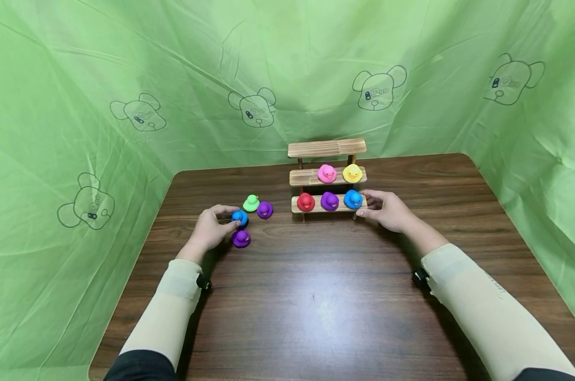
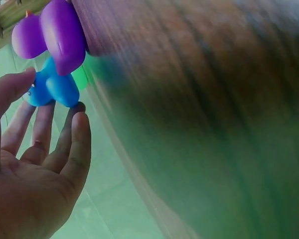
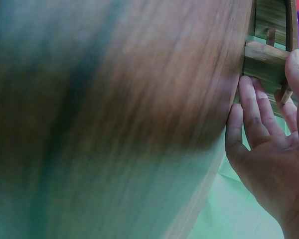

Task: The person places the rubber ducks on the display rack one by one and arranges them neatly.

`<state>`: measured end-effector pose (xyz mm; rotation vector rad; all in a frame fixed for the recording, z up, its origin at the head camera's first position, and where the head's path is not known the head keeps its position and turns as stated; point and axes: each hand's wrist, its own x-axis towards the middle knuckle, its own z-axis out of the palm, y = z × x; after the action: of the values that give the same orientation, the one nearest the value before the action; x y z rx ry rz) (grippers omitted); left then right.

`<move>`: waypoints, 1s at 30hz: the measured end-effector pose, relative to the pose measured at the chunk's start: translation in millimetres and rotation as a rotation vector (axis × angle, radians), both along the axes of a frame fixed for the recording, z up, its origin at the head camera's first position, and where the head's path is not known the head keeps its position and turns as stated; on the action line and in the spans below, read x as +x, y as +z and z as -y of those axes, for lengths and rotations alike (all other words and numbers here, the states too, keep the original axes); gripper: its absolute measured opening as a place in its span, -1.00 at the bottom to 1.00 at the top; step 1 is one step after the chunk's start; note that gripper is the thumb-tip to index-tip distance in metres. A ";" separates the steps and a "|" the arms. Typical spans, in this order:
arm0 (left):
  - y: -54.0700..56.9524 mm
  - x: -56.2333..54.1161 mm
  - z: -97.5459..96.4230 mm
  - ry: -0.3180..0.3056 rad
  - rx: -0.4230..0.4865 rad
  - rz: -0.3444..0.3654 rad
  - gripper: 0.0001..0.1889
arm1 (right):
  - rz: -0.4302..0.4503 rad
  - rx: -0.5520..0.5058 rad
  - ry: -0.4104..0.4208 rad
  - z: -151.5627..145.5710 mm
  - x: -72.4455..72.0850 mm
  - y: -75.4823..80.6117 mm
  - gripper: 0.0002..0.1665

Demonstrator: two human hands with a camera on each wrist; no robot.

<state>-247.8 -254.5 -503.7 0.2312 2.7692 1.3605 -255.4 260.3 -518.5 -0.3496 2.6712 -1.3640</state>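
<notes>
My left hand (image 1: 212, 228) pinches a blue rubber duck (image 1: 240, 217) between thumb and fingers, at the left of the table. Close to it are a purple duck (image 1: 241, 238) in front, a green duck (image 1: 251, 203) behind and another purple duck (image 1: 264, 210) to the right. My right hand (image 1: 388, 211) grips the right end of the bottom tier of a three-tier wooden display shelf (image 1: 316, 176). On that tier stand a red duck (image 1: 306, 202), a purple duck (image 1: 330, 201) and a blue duck (image 1: 353, 199). The middle tier carries a pink duck (image 1: 327, 173) and a yellow duck (image 1: 352, 173).
The shelf stands near the back edge of the dark wooden table (image 1: 287, 296). A green curtain (image 1: 197, 69) with printed bear heads hangs behind the table and along both sides.
</notes>
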 end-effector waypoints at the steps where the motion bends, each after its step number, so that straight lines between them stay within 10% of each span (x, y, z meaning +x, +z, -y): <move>1: 0.6 0.5 -0.5 0.001 0.008 -0.006 -0.62 | 0.000 -0.002 0.001 0.4 0.3 0.2 -0.27; 30: 51.1 -9.5 -58.1 -0.053 0.066 -0.194 -0.65 | 0.010 0.021 0.003 0.1 1.6 2.4 -0.24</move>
<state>-257.4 -196.4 -452.6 0.4595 2.8491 1.4921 -253.8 260.2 -516.1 -0.3435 2.6740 -1.3325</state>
